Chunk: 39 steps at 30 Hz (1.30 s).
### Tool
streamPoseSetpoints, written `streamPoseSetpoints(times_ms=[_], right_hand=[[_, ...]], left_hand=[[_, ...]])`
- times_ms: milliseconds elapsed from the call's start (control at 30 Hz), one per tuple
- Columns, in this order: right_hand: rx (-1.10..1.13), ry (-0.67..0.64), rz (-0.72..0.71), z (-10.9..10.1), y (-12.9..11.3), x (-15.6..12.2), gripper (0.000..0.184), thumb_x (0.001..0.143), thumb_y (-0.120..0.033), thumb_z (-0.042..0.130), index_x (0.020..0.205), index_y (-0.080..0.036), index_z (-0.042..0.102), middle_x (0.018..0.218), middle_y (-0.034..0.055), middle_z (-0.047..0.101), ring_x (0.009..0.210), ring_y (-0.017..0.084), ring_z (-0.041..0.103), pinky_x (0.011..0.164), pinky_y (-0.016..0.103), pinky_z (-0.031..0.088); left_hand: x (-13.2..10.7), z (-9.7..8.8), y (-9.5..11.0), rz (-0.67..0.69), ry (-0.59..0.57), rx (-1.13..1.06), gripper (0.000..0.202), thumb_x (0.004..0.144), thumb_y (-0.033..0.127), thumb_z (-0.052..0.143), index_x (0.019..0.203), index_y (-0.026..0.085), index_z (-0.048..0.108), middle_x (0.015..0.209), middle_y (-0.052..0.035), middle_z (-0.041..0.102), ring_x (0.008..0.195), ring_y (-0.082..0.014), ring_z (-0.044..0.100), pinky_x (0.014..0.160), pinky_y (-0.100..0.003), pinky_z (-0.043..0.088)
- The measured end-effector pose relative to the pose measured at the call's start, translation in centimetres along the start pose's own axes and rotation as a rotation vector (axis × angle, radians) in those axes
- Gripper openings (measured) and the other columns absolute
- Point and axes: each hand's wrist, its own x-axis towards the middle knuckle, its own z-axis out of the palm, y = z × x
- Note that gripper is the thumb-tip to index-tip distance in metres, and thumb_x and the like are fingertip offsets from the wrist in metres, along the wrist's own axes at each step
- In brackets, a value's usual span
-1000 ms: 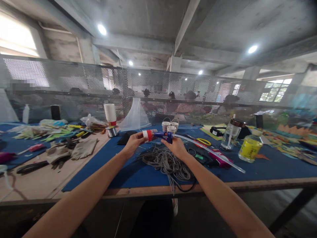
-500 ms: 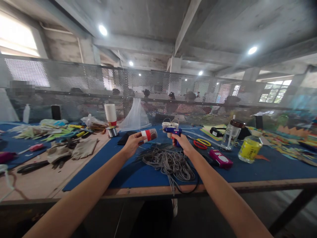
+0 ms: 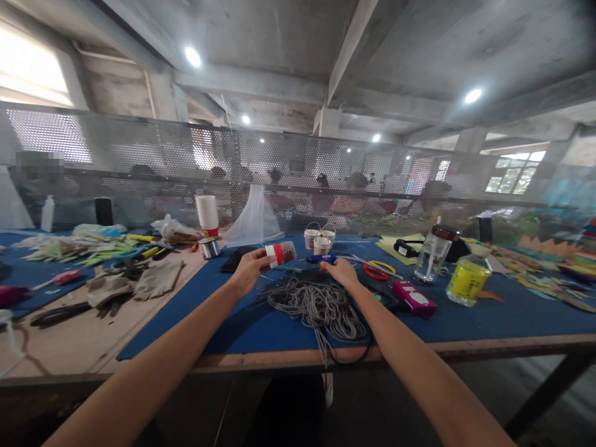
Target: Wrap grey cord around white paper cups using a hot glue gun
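Observation:
My left hand (image 3: pixel 246 272) is closed around a paper cup (image 3: pixel 278 253) with a red band, held tilted on its side. Grey-brown cord appears to cover the cup's far end. In my right hand (image 3: pixel 343 273) is a blue glue gun (image 3: pixel 319 259), low over the mat, its nozzle pointing left toward the cup but apart from it. Below both hands lies a loose pile of grey cord (image 3: pixel 321 307). Small white buckets (image 3: pixel 323 244) with thin handles stand just behind the glue gun. Red and yellow-handled scissors (image 3: pixel 376 271) lie right of my right hand.
A stack of paper cups (image 3: pixel 207 212) and a wire spool (image 3: pixel 211 249) stand at the back left, with work gloves (image 3: pixel 159 279) nearer. To the right are a purple box (image 3: pixel 414 298), a glass bottle (image 3: pixel 429 261) and a yellow-labelled bottle (image 3: pixel 469 280). A mesh partition (image 3: pixel 293 149) runs behind.
My right hand has lowered the glue gun and turned its handle, so the small buckets behind it show more fully. My left hand and the paper cup have hardly moved.

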Motion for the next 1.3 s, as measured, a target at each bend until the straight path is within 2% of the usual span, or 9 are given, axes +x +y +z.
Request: streamPoseSetpoints(times_ms=[367,533,600,667,733,833,967,1133,1300], right_hand=[[-0.142,0.000,0.095,0.2,-0.6,-0.6,0.049,0.086,-0.058,0.052,0.098,-0.013,0.069,0.105,0.0188,0.070,0.104,0.033,0.066,0.082,0.038,0.048],[-0.098,0.214,-0.069,0.0,-1.2,-1.1,0.030,0.086,-0.041,0.059,0.102,-0.015,0.065,0.113,0.0161,0.066,0.108,0.029,0.062,0.091,0.042,0.045],[0.053,0.208,-0.203,-0.1,-2.2,-0.9,0.019,0.087,-0.033,0.058,0.097,-0.018,0.065,0.106,0.0110,0.068,0.103,0.024,0.064,0.091,0.038,0.045],[0.286,0.085,-0.321,0.2,-3.7,-0.5,0.015,0.087,-0.030,0.058,0.094,-0.018,0.065,0.097,0.0067,0.070,0.093,0.019,0.066,0.087,0.033,0.047],[0.515,-0.071,-0.379,0.9,-5.3,-0.2,0.021,0.084,-0.032,0.064,0.099,-0.018,0.064,0.096,0.0057,0.071,0.090,0.018,0.067,0.084,0.030,0.050],[0.620,-0.152,-0.388,2.5,-6.9,-0.2,0.036,0.075,-0.033,0.074,0.105,-0.015,0.062,0.097,0.0081,0.072,0.090,0.019,0.068,0.082,0.031,0.052],[0.673,-0.090,-0.387,3.5,-7.3,-0.9,0.039,0.077,-0.034,0.073,0.108,-0.015,0.060,0.086,0.0055,0.073,0.080,0.018,0.070,0.078,0.032,0.053],[0.737,-0.045,-0.393,2.3,-7.0,-2.0,0.018,0.081,-0.025,0.065,0.097,-0.017,0.061,0.069,0.0004,0.070,0.067,0.016,0.069,0.072,0.028,0.052],[0.656,0.116,-0.447,1.1,-7.0,-2.8,0.010,0.085,-0.030,0.061,0.083,-0.021,0.065,0.066,-0.0014,0.069,0.064,0.015,0.066,0.069,0.026,0.049]], left_hand=[[0.0,0.1,-0.2,-0.006,-0.019,0.012,0.046,0.058,0.029,0.085,0.100,0.013,0.074,0.093,-0.0091,0.074,0.081,-0.0203,0.066,0.079,-0.032,0.049],[-0.5,0.6,0.1,-0.003,-0.042,-0.008,0.048,0.058,0.029,0.086,0.101,0.011,0.074,0.093,-0.0096,0.074,0.081,-0.0198,0.066,0.081,-0.033,0.049],[-0.5,0.6,0.1,0.003,-0.049,-0.009,0.048,0.058,0.030,0.085,0.101,0.011,0.074,0.094,-0.0097,0.074,0.082,-0.0197,0.066,0.081,-0.032,0.049],[-0.5,0.6,0.1,0.010,-0.056,-0.009,0.048,0.059,0.030,0.085,0.102,0.011,0.074,0.094,-0.0097,0.074,0.082,-0.0200,0.066,0.082,-0.033,0.049],[-0.4,0.5,0.1,0.019,-0.054,-0.010,0.048,0.059,0.031,0.085,0.102,0.011,0.074,0.095,-0.0098,0.074,0.083,-0.0208,0.067,0.083,-0.034,0.049],[-0.5,0.6,0.4,0.039,-0.028,-0.012,0.049,0.059,0.032,0.085,0.102,0.011,0.074,0.095,-0.0103,0.074,0.083,-0.0223,0.067,0.083,-0.035,0.050],[-0.6,0.8,0.6,0.041,-0.014,-0.001,0.048,0.058,0.032,0.085,0.100,0.011,0.074,0.093,-0.0103,0.074,0.081,-0.0219,0.068,0.081,-0.034,0.050],[-0.5,0.8,0.2,0.012,-0.047,0.009,0.044,0.061,0.029,0.084,0.100,0.012,0.074,0.095,-0.0095,0.074,0.083,-0.0203,0.067,0.081,-0.031,0.049],[-0.5,0.7,0.0,0.001,-0.069,0.023,0.043,0.062,0.028,0.083,0.101,0.012,0.074,0.095,-0.0099,0.075,0.082,-0.0201,0.067,0.080,-0.031,0.050]])
